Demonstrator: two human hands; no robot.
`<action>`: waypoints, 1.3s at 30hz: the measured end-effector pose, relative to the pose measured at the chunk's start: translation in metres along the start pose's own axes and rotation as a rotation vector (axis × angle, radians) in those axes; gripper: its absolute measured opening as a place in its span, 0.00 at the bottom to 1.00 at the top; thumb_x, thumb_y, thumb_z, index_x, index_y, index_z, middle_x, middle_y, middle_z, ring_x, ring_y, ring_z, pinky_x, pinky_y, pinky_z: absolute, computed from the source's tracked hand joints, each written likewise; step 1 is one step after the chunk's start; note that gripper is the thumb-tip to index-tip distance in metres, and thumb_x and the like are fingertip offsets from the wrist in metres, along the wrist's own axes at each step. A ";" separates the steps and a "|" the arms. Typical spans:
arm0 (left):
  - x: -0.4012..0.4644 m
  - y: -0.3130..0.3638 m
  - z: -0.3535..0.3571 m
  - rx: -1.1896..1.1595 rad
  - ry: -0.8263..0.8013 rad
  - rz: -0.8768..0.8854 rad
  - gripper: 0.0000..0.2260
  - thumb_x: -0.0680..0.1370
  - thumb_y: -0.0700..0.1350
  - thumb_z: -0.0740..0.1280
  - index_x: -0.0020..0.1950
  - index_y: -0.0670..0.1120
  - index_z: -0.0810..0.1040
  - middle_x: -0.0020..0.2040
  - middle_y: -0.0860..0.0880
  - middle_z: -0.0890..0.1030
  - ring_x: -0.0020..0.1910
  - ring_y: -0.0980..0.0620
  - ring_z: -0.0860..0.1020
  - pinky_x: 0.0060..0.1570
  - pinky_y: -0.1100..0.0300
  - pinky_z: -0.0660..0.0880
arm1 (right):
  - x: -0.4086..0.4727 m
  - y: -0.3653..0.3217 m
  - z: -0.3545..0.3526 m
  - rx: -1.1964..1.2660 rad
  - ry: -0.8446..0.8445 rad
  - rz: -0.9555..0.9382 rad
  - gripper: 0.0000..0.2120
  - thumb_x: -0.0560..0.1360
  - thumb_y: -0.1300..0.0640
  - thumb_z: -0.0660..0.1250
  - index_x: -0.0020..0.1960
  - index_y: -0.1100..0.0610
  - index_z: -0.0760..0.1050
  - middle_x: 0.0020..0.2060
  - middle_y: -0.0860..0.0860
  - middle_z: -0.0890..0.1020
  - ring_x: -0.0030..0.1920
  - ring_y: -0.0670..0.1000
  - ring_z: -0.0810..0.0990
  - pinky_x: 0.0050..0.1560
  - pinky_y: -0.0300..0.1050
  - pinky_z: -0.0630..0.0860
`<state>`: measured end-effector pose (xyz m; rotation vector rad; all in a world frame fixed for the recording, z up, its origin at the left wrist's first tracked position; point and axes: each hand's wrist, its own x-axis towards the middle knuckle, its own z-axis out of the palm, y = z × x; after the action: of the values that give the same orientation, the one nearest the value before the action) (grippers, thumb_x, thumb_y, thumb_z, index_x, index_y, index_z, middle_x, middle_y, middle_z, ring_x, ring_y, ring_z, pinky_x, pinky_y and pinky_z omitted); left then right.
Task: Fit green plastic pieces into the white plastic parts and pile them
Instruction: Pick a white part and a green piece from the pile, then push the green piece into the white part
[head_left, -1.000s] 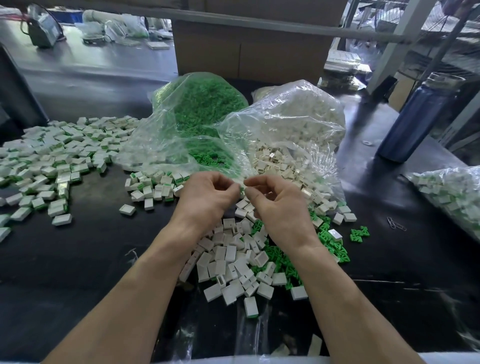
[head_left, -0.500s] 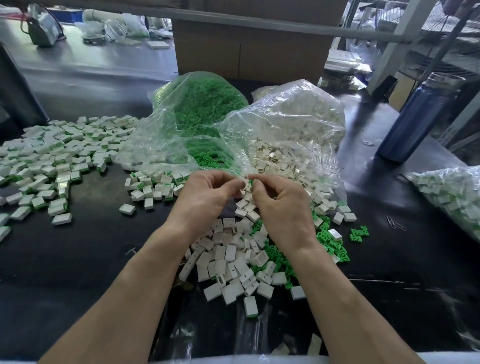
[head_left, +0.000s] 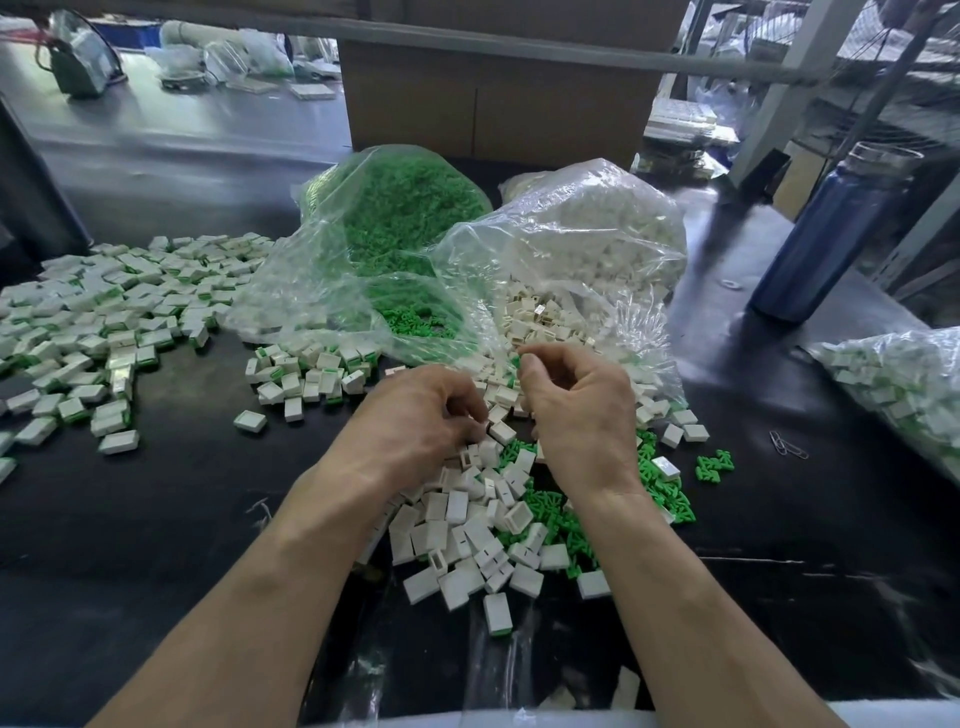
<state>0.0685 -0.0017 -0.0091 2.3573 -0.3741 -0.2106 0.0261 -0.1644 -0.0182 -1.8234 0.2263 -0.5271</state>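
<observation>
Moved: hands were joined at the fingertips a second ago; left hand (head_left: 415, 415) has since dropped onto the loose white housings (head_left: 467, 525), right hand (head_left: 576, 400) stays raised.
Right hand: pinches a green insert (head_left: 515, 362) between thumb and forefinger.
Left hand: fingers curled into the white heap; whether it grips one, cannot tell.
Done: big spread of assembled pieces (head_left: 104, 322) far left, smaller cluster (head_left: 311, 371) ahead of the left hand.
Left: many empty housings, loose green inserts (head_left: 660, 483) under the right wrist, both bags, green (head_left: 400, 208) and white (head_left: 587, 234), still full.
Progress: early to midway, judging by the stock.
</observation>
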 end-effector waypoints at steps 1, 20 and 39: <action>0.000 0.001 -0.001 0.006 0.004 -0.007 0.05 0.78 0.48 0.76 0.45 0.59 0.85 0.39 0.60 0.82 0.35 0.63 0.79 0.34 0.67 0.73 | 0.000 0.000 0.000 0.002 -0.006 0.003 0.04 0.83 0.56 0.70 0.54 0.50 0.84 0.42 0.44 0.85 0.42 0.43 0.85 0.45 0.45 0.86; 0.000 0.000 -0.008 -0.504 0.169 0.196 0.07 0.82 0.39 0.71 0.51 0.50 0.85 0.44 0.56 0.87 0.44 0.62 0.83 0.44 0.71 0.76 | 0.000 -0.006 -0.001 0.260 -0.118 0.039 0.05 0.83 0.56 0.70 0.54 0.54 0.84 0.39 0.53 0.85 0.31 0.44 0.79 0.33 0.39 0.77; 0.000 -0.003 -0.006 -0.533 0.145 0.199 0.05 0.80 0.41 0.73 0.54 0.49 0.85 0.43 0.49 0.86 0.41 0.53 0.84 0.45 0.61 0.82 | 0.000 -0.003 0.001 0.058 -0.180 -0.046 0.06 0.83 0.55 0.71 0.51 0.45 0.83 0.41 0.43 0.85 0.42 0.41 0.84 0.41 0.36 0.80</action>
<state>0.0712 0.0044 -0.0072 1.7862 -0.4193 -0.0360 0.0265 -0.1623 -0.0159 -1.8110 0.0464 -0.3946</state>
